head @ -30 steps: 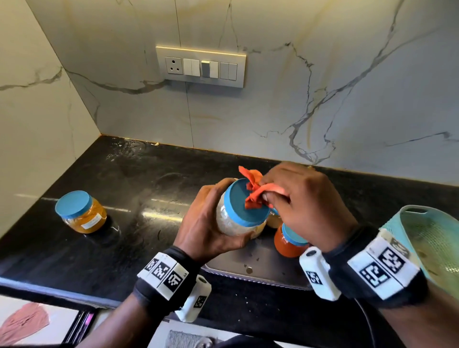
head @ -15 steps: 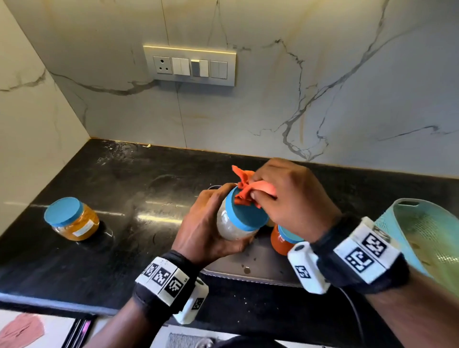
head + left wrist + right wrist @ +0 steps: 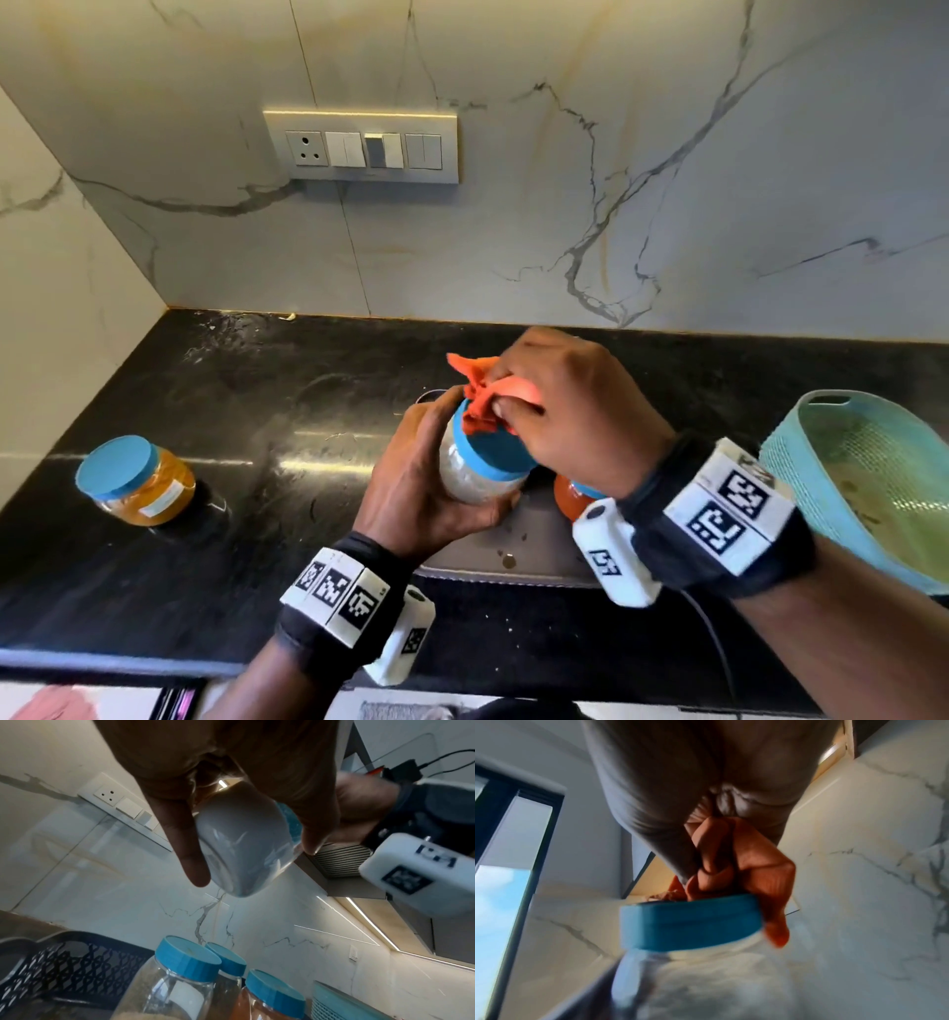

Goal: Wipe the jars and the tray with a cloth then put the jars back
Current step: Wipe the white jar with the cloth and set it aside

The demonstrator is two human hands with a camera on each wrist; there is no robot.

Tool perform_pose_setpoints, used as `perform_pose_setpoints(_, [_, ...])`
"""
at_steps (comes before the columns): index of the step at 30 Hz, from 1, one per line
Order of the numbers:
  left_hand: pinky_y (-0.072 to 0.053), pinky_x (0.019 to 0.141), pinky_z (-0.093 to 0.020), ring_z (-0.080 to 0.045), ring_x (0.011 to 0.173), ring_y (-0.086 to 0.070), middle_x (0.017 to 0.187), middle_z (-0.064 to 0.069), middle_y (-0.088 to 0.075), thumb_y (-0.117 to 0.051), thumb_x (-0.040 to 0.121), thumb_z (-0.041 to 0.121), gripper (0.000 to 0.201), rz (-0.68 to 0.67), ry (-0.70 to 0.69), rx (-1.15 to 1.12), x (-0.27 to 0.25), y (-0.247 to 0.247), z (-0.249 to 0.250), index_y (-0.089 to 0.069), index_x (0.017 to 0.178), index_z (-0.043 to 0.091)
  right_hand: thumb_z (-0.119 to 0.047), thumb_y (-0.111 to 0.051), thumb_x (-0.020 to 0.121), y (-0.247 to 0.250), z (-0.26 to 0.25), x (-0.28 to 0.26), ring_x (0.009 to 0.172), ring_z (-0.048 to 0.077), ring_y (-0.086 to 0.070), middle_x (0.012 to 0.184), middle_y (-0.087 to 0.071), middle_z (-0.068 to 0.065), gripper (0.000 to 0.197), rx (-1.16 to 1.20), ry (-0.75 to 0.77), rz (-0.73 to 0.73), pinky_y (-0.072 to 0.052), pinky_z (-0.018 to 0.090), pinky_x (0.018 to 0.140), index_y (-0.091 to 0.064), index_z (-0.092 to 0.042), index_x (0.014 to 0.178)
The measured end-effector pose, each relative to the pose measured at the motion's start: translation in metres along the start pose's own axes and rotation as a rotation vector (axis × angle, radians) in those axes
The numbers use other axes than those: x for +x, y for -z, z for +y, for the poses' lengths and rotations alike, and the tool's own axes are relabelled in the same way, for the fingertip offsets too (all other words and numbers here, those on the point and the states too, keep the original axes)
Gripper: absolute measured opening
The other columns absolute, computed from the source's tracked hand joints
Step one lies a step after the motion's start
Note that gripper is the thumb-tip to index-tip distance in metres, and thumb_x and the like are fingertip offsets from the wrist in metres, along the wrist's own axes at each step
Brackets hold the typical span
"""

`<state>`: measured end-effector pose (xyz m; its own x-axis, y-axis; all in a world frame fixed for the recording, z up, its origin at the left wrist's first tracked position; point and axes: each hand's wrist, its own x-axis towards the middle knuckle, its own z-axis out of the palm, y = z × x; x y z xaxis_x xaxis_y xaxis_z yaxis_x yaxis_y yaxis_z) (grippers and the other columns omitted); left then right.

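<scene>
My left hand (image 3: 426,483) grips a clear jar of white grains (image 3: 475,478) with a blue lid (image 3: 495,452), tilted above the steel tray (image 3: 518,560). My right hand (image 3: 560,406) holds a bunched orange cloth (image 3: 480,395) pressed on that lid. The left wrist view shows the jar's base (image 3: 241,845) between my fingers (image 3: 190,850). In the right wrist view the cloth (image 3: 746,866) sits on the lid (image 3: 690,923). A red-filled jar (image 3: 570,501) stands on the tray, mostly hidden by my right wrist. An orange-filled jar (image 3: 136,480) stands alone on the counter at left.
A teal plastic basket (image 3: 862,478) lies at the right edge of the black counter (image 3: 257,411). A switch panel (image 3: 362,146) is on the marble wall. The left wrist view shows three blue-lidded jars (image 3: 185,965) and a dark basket (image 3: 72,969) below.
The cloth in my right hand has slid across the lid toward its far edge. The jar stays in my left hand. The head camera has tilted slightly.
</scene>
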<state>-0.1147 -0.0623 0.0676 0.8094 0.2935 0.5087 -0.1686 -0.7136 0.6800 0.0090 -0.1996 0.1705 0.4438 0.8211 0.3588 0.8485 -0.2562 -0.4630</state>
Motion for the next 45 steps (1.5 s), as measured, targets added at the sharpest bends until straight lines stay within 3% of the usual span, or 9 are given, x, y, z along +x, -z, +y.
perform_pose_setpoints(4, [-0.055,0.088,-0.037,-0.018,0.112,-0.063,0.124,0.003,-0.060,-0.087,0.061,0.047,0.089,0.027,0.056,-0.056,-0.001,0.003,-0.002,-0.045,0.136,0.026,-0.019,-0.066,0.081,0.001,-0.018,-0.020,0.085,0.016,-0.063,0.096,-0.065,-0.005,0.016,0.049,0.111,-0.115,-0.050,0.033,0.076,-0.073,-0.020,0.096])
perform_pose_setpoints(13, [-0.048,0.091,-0.019,-0.012,0.110,-0.059,0.129,0.035,-0.047,-0.089,0.063,0.043,0.088,-0.031,-0.050,-0.006,-0.001,-0.004,0.007,-0.044,0.138,0.032,-0.024,-0.065,0.084,0.003,-0.010,-0.026,0.083,0.017,-0.063,0.094,-0.064,-0.004,0.014,0.045,0.058,-0.047,-0.052,0.036,0.076,-0.071,-0.019,0.095])
perform_pose_setpoints(19, [-0.048,0.095,-0.022,-0.014,0.119,-0.056,0.134,0.023,-0.050,-0.087,0.060,0.048,0.099,-0.079,-0.053,0.082,-0.002,-0.003,0.007,-0.042,0.145,0.027,-0.026,-0.063,0.082,0.009,0.012,-0.024,0.080,0.018,-0.063,0.088,-0.064,-0.004,0.013,0.012,-0.041,0.054,-0.054,0.040,0.075,-0.069,-0.018,0.090])
perform_pose_setpoints(24, [-0.054,0.084,-0.026,-0.014,0.109,-0.058,0.121,0.027,-0.045,-0.090,0.060,0.044,0.092,-0.046,-0.093,0.131,-0.002,-0.005,0.010,-0.046,0.138,0.024,-0.030,-0.064,0.083,0.004,-0.009,-0.035,0.081,0.010,-0.061,0.092,-0.064,-0.010,0.015,0.065,0.047,-0.033,-0.050,0.027,0.076,-0.070,-0.021,0.094])
perform_pose_setpoints(29, [-0.045,0.088,-0.013,-0.012,0.115,-0.056,0.126,0.030,-0.044,-0.082,0.060,0.052,0.098,-0.052,-0.060,0.139,-0.004,-0.005,0.015,-0.039,0.145,0.030,-0.025,-0.069,0.084,0.006,0.010,-0.027,0.080,0.017,-0.062,0.089,-0.064,-0.002,0.012,-0.010,-0.097,0.098,-0.055,0.040,0.073,-0.069,-0.016,0.092])
perform_pose_setpoints(34, [-0.054,0.087,-0.027,-0.012,0.114,-0.058,0.126,0.029,-0.051,-0.085,0.062,0.050,0.087,-0.023,-0.015,0.090,-0.006,-0.005,0.016,-0.046,0.136,0.029,-0.022,-0.069,0.083,0.007,-0.010,-0.047,0.084,0.005,-0.059,0.094,-0.064,-0.009,0.012,0.090,0.063,-0.044,-0.046,0.018,0.078,-0.071,-0.021,0.095])
perform_pose_setpoints(38, [-0.050,0.091,-0.022,-0.012,0.118,-0.056,0.135,0.025,-0.052,-0.091,0.061,0.049,0.096,-0.047,-0.014,0.095,-0.007,-0.004,0.013,-0.045,0.142,0.025,-0.037,-0.057,0.082,0.011,0.016,-0.048,0.084,0.012,-0.062,0.093,-0.061,-0.010,0.022,0.021,-0.086,0.002,-0.054,0.036,0.078,-0.069,-0.024,0.094])
perform_pose_setpoints(42, [-0.050,0.093,-0.029,-0.017,0.117,-0.058,0.134,0.017,-0.056,-0.092,0.061,0.047,0.096,-0.042,-0.003,0.065,-0.008,-0.009,0.015,-0.045,0.141,0.023,-0.026,-0.069,0.084,0.011,0.007,-0.059,0.085,0.006,-0.060,0.094,-0.063,-0.011,0.013,0.092,0.006,-0.058,-0.048,0.020,0.080,-0.073,-0.023,0.096])
perform_pose_setpoints(45, [-0.049,0.094,-0.024,-0.018,0.117,-0.058,0.134,0.017,-0.054,-0.089,0.061,0.048,0.094,-0.048,-0.026,0.085,-0.007,-0.010,0.017,-0.046,0.141,0.020,-0.026,-0.068,0.084,0.013,0.013,-0.060,0.082,0.007,-0.062,0.092,-0.063,-0.010,0.014,0.062,-0.047,0.042,-0.053,0.025,0.078,-0.078,-0.027,0.094])
